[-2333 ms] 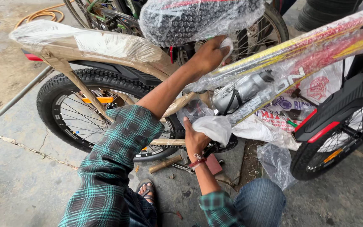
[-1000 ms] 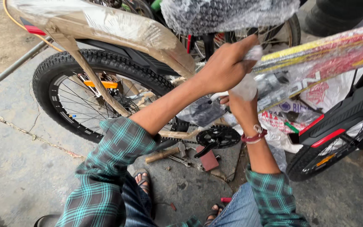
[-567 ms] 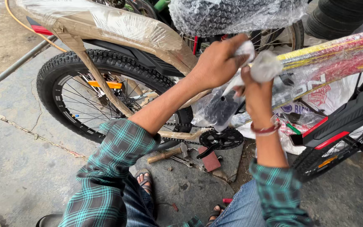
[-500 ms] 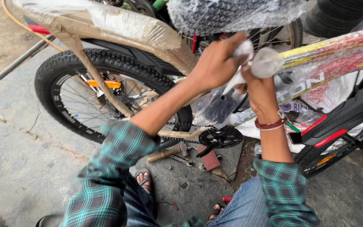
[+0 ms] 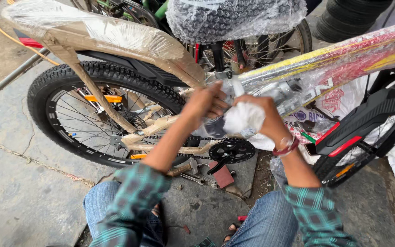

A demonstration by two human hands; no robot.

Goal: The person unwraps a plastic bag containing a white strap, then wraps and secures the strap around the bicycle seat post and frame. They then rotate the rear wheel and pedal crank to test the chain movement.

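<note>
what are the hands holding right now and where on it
The right hand clutches a bunched wad of clear plastic wrap by its loose end. The left hand grips wrap at the bike frame; its exact grip is hidden.

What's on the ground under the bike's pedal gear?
Under the chainring a reddish block, wrenches and a wooden-handled tool lie on the concrete. The left arm covers whatever lies further left.
</note>
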